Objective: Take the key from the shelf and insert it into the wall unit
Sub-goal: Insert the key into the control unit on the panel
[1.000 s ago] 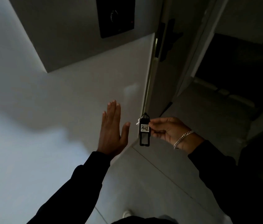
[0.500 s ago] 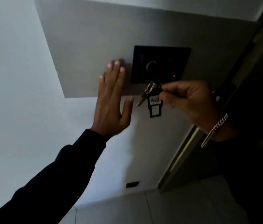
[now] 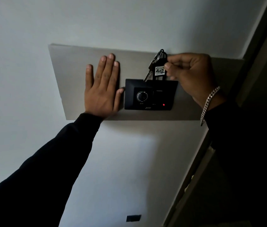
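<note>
A black wall unit (image 3: 150, 95) with a round dial and a small red light is fixed on a grey wall panel (image 3: 73, 66). My right hand (image 3: 190, 74) pinches a black key fob (image 3: 159, 71) with a white "402" label. The fob's lower end meets the top edge of the unit. A metal key (image 3: 149, 72) hangs from the fob's ring, its tip touching the unit's upper edge. My left hand (image 3: 103, 87) lies flat and open on the panel, thumb against the unit's left side.
A dark door frame (image 3: 250, 66) runs down the right side, close to my right forearm. A small dark wall socket (image 3: 133, 218) sits low on the white wall.
My right hand has lifted the fob from in front of the unit to its top edge. My left hand has pressed flat beside the unit. The camera tilted up.
</note>
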A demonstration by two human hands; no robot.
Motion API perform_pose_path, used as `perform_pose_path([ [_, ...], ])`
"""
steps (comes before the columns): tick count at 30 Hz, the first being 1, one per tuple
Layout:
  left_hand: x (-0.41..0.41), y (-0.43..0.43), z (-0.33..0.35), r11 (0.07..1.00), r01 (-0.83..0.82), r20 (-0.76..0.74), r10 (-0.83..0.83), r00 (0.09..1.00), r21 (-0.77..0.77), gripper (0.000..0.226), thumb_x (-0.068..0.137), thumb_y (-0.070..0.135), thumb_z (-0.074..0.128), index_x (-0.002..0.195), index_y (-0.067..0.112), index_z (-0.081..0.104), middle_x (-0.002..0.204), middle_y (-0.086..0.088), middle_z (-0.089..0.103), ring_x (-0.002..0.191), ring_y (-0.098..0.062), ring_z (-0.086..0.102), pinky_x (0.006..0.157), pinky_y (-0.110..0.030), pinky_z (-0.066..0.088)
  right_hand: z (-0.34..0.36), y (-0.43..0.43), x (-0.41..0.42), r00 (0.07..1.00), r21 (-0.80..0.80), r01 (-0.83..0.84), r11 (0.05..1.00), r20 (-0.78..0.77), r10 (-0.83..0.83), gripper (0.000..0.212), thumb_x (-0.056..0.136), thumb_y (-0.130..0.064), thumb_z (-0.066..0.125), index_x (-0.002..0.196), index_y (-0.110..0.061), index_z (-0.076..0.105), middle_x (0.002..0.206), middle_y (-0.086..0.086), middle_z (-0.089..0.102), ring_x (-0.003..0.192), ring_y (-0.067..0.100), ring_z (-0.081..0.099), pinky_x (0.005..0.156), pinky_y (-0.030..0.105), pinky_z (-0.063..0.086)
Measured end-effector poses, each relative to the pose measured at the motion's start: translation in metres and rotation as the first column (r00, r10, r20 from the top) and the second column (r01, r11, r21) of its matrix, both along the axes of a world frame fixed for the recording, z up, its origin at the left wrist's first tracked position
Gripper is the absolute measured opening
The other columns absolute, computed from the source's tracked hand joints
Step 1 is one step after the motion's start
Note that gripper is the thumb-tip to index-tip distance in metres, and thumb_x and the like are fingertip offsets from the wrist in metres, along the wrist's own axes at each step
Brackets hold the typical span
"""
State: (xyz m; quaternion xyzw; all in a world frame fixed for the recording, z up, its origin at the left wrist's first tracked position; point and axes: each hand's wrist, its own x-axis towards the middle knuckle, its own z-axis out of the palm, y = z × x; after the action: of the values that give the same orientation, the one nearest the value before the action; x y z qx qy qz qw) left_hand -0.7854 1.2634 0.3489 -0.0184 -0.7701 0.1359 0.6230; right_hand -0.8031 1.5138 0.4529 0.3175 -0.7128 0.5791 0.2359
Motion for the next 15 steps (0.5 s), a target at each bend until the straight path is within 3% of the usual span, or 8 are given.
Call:
perform_pose_path([
  [9, -0.002, 0.003, -0.002, 0.999, -0.042, -0.034, 0.042, 0.999, -0.008, 0.069, 0.098, 0.04, 0.028, 0.156, 0.007, 0.016, 0.166, -0.01, 0.012, 0.156, -0.026, 0.008, 0.124, -0.058, 0.012, -0.018, 0.006, -0.022, 0.998, 0.13, 0.035, 0.991, 0.052, -0.042, 0.021, 0.082, -0.006, 0.07, 0.103, -0.001, 0.069, 0.075, 0.011, 0.068, 0.051, 0.002, 0.06, 0.054, 0.014, 0.053],
  [12, -0.003, 0.003, -0.002, 0.999, -0.04, -0.037, 0.04, 0.999, -0.01, 0.069, 0.097, 0.039, 0.029, 0.156, 0.007, 0.016, 0.166, -0.01, 0.008, 0.156, -0.027, 0.009, 0.125, -0.057, 0.009, -0.024, 0.008, -0.024, 0.997, 0.149, 0.07, 0.986, 0.015, -0.073, 0.021, 0.08, -0.007, 0.072, 0.101, -0.003, 0.071, 0.076, 0.003, 0.067, 0.062, 0.007, 0.061, 0.063, 0.022, 0.052],
  [15, -0.002, 0.003, -0.001, 0.999, -0.038, -0.035, 0.037, 0.999, -0.007, 0.069, 0.098, 0.04, 0.029, 0.157, 0.007, 0.016, 0.166, -0.009, 0.009, 0.156, -0.027, 0.009, 0.126, -0.054, 0.006, -0.021, 0.011, -0.023, 0.995, 0.219, 0.103, 0.97, -0.04, -0.097, 0.023, 0.077, -0.008, 0.075, 0.1, -0.004, 0.072, 0.084, 0.008, 0.07, 0.068, 0.012, 0.061, 0.072, 0.029, 0.053],
])
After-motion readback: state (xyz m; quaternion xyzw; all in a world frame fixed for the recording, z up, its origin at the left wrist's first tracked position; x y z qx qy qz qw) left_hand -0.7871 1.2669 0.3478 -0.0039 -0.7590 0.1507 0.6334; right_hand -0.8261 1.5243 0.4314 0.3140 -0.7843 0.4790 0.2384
